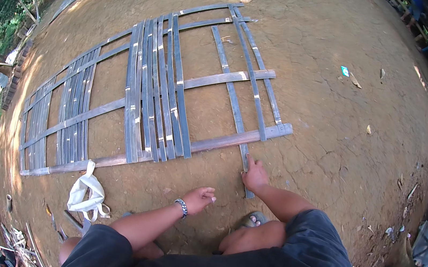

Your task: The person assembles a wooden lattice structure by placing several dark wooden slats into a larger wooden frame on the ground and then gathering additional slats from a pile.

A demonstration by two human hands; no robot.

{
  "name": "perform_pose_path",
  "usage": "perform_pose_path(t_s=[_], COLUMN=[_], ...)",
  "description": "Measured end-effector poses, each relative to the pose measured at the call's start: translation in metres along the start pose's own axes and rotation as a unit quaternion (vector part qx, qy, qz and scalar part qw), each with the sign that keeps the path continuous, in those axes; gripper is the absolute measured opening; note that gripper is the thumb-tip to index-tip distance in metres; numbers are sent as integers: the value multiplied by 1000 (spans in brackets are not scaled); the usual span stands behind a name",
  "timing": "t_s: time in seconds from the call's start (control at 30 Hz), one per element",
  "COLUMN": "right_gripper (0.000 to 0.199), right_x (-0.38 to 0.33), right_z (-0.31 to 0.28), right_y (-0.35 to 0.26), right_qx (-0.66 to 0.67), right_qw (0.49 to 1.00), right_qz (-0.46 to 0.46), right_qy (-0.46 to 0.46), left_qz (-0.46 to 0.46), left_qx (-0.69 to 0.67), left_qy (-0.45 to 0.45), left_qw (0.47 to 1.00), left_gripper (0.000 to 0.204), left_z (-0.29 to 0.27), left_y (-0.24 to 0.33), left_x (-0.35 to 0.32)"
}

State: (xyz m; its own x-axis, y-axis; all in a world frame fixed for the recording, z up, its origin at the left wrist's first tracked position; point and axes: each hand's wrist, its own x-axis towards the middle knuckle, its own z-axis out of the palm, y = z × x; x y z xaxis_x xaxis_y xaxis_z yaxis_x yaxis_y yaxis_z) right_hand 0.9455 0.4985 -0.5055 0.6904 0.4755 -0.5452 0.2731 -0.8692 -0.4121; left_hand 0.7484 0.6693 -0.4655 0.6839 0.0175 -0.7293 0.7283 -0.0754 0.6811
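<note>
On the ground in front of me lies a lattice of long, flat, dark slats that look like split bamboo, crossed by a brownish bottom rail (pixel 223 142) and a middle rail (pixel 204 81). My right hand (pixel 255 177) grips a loose slat (pixel 236 116) close to its near end. That slat slants under the rails, left of two slats at the right end of the frame. My left hand (pixel 197 200), wearing a chain bracelet, hovers nearer to me with loosely curled fingers and nothing visible in it.
A white cloth bag (pixel 88 196) sits by the lattice's near edge on the left. Split sticks (pixel 20 248) are heaped at lower left. My foot (pixel 253 219) is close to the loose slat's near end. A small blue-green wrapper (pixel 345 71) lies farther right on the cracked dirt.
</note>
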Motion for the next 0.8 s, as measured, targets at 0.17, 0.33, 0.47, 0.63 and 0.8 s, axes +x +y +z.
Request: perform_pose_path(t_s=[0.17,0.33,0.47,0.63,0.8], right_gripper=[75,72,66,66,77], right_x=[-25,-46,-39,-47,-74], right_z=[-7,6,15,11,16], right_y=[-3,23,30,32,42], right_qx=[17,28,2,4,-51], right_qw=[999,999,999,999,994], right_qz=[15,38,44,40,52], right_qy=[-34,-15,-19,-23,-86], left_qz=[5,-12,-1,10,-8], left_qx=[25,51,70,66,21], left_qy=[-9,-5,16,3,9], left_qw=[1000,999,997,998,1000], left_gripper=[55,56,55,55,53], left_z=[-7,-19,-24,-23,-29], left_y=[-24,-20,-11,-17,-36], left_x=[-7,-6,1,7,4])
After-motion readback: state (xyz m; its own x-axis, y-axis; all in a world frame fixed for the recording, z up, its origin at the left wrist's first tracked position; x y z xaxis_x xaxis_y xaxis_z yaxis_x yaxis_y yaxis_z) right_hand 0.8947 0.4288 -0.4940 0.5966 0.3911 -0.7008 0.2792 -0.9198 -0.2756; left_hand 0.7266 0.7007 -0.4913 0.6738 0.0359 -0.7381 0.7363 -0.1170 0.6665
